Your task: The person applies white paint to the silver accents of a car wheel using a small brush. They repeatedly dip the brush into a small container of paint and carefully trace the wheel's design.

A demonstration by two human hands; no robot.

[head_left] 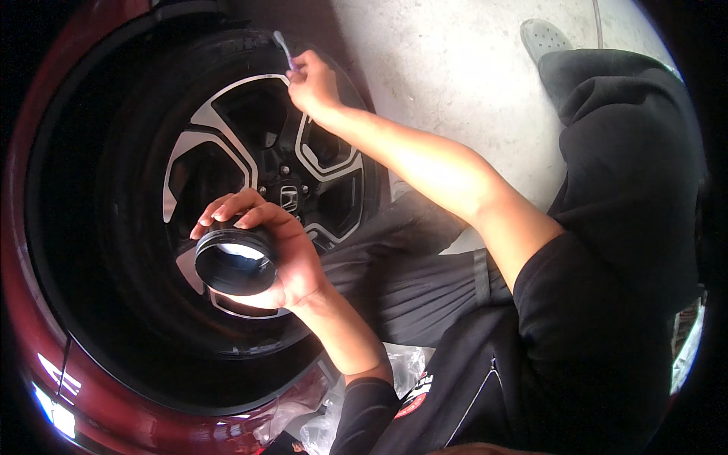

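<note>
My left hand [262, 246] is wrapped round a round black open-topped jar [236, 274], with its mouth facing me and a pale patch inside. The jar is in front of the wheel's lower spokes. Farther up, my right hand [312, 82] pinches the purple handle of a small slim brush [283, 47]. The pale brush head lies at the upper sidewall of the black tyre [250, 51]; whether it touches the rubber I cannot tell. Between my hands is the black and silver alloy wheel [284, 171].
A dark red car body with a black wheel arch [47, 227] curves round the tyre. Another person's dark trouser leg and grey clog [543, 39] are on the pale concrete floor [447, 83]. Clear crumpled plastic [322, 428] lies beside my left arm.
</note>
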